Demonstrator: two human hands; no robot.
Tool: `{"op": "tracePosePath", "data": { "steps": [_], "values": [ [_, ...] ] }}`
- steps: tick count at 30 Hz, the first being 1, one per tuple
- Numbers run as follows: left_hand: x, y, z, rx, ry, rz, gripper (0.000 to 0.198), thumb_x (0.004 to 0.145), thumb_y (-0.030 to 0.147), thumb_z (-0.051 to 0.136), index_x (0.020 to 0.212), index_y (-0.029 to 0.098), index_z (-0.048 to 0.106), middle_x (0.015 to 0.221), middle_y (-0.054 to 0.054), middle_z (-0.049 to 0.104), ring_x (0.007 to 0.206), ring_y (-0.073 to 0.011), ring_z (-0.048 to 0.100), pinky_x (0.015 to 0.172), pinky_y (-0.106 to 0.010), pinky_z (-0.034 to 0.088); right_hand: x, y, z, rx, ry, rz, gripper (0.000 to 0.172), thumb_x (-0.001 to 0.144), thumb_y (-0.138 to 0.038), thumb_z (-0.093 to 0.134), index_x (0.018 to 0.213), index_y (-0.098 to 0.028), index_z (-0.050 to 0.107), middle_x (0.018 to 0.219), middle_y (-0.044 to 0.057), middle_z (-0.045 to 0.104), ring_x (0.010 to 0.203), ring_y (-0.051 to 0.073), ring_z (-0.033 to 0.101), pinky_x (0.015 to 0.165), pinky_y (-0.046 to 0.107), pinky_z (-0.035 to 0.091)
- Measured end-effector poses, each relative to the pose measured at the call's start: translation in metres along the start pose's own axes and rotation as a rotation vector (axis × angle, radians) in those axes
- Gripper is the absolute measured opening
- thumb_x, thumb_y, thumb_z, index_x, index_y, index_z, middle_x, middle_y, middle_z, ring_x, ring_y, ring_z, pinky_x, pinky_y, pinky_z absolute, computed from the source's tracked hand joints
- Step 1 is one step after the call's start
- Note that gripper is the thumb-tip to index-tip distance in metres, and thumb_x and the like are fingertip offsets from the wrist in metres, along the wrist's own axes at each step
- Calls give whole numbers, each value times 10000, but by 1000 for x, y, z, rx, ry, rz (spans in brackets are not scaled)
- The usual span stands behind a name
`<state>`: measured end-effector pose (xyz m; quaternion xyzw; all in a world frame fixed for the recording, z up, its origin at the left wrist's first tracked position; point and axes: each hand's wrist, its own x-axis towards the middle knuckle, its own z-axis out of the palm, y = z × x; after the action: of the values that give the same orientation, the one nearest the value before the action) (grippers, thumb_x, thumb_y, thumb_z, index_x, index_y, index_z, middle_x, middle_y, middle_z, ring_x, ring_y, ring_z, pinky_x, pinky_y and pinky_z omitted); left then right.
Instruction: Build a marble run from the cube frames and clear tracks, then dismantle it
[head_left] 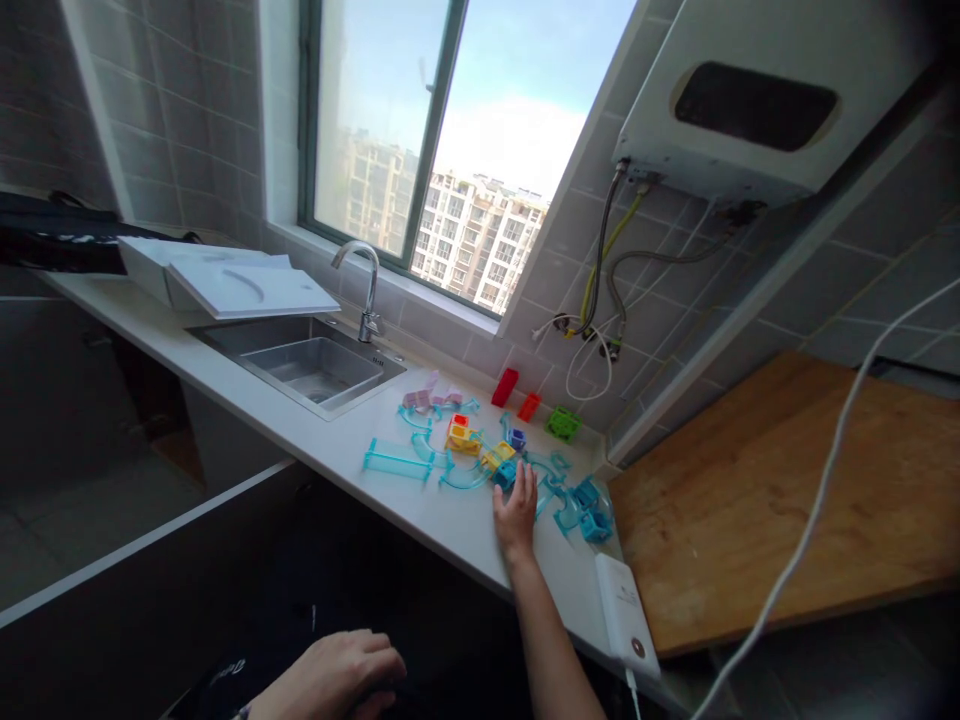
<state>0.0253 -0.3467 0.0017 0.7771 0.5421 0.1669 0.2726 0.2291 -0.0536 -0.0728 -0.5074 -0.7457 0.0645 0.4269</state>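
Observation:
My right hand (515, 512) reaches over the counter, its thumb and fingers around a teal toy block (505, 473). Touching or close to that block is a yellow block (498, 456). Left of them stands another yellow block (463, 438) with a red block (458, 421) at its back. Clear teal curved track pieces (465, 475) lie around these, and a straight clear track piece (397, 459) is farther left. My left hand (337, 672) rests low over my lap, fingers curled, with nothing visible in it.
Along the wall stand a tall red block (505, 387), a smaller red block (529, 406) and green blocks (562, 424). More teal blocks (596, 525) lie right, near a white power bank (627, 615) with a cable. A sink (315, 370) and white foam trays (251, 287) are left.

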Motion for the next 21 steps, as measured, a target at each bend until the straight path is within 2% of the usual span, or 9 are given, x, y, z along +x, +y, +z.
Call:
{"op": "tracePosePath", "data": {
  "steps": [3,10,16,21],
  "values": [
    [10,8,9,43,-33,47,168,878,200,531,983,279,636,971,-13,702,888,-206,679,779,-269,496,0,2,4,-2,-24,-8,625,918,-290,485,1499,-86,376,1593,213,294,1464,319,283,1164,490,286],
    [10,9,13,47,-37,31,201,868,212,541,1017,302,642,1021,-4,696,922,-215,672,810,-283,497,0,4,1,34,33,5,381,952,-273,416,1252,-115,589,1393,213,540,1327,283,478,1104,466,378],
    [-8,-3,20,20,-47,-30,166,875,234,538,993,294,638,1014,0,696,916,-220,672,783,-285,493,3,1,-1,82,54,-37,269,952,-322,469,1100,-154,618,1233,191,623,1244,281,535,1055,462,422],
    [-13,-5,21,21,-60,-50,162,873,242,542,994,295,635,1030,-1,688,944,-227,661,814,-300,493,3,-6,-6,107,87,-52,226,948,-344,483,1057,-179,593,1169,158,600,1204,278,531,1041,473,429]
  ]
}}
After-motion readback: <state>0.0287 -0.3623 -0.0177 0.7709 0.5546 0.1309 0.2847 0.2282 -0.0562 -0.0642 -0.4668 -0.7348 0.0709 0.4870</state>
